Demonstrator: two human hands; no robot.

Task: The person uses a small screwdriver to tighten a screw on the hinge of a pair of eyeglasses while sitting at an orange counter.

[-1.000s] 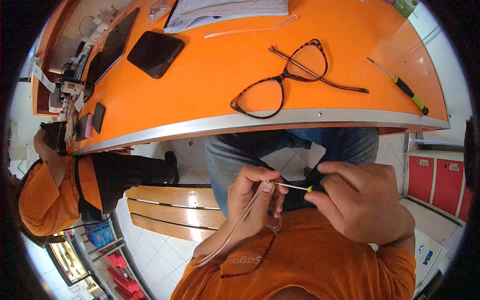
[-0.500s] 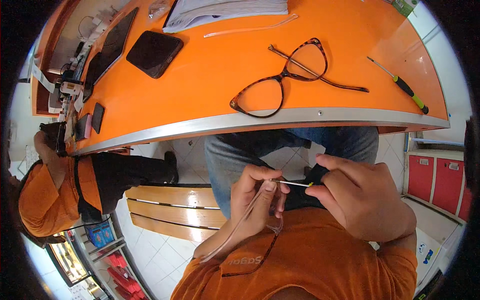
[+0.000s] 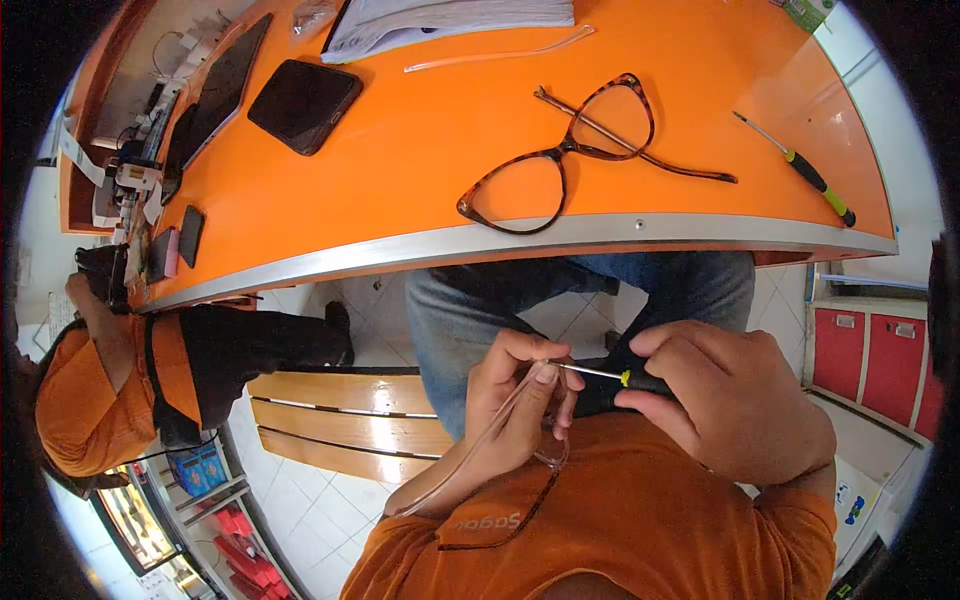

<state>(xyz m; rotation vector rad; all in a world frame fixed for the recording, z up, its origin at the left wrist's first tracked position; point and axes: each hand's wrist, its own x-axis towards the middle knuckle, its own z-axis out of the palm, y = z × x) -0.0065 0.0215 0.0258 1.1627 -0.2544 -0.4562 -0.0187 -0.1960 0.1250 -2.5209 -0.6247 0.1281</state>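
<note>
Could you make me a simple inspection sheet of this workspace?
Surface: orange table with a metal edge strip.
Job's things: clear eyewear piece and held screwdriver, off the table; tortoiseshell glasses near the front edge.
Clutter: black phone-like device, paper stack, spare screwdriver.
Grippers: bare hands; left hand pinches the eyewear piece, right hand grips the held screwdriver, shaft reaching the left fingertips.
Cables: thin cable beyond the table's left end.
Surroundings: slatted bench, red cabinet fronts, co-worker at left.

Left grip (image 3: 522, 392) pinching between thumb (image 3: 541, 381) and forefinger (image 3: 520, 345); right grip (image 3: 715, 395) curled, back upward.
</note>
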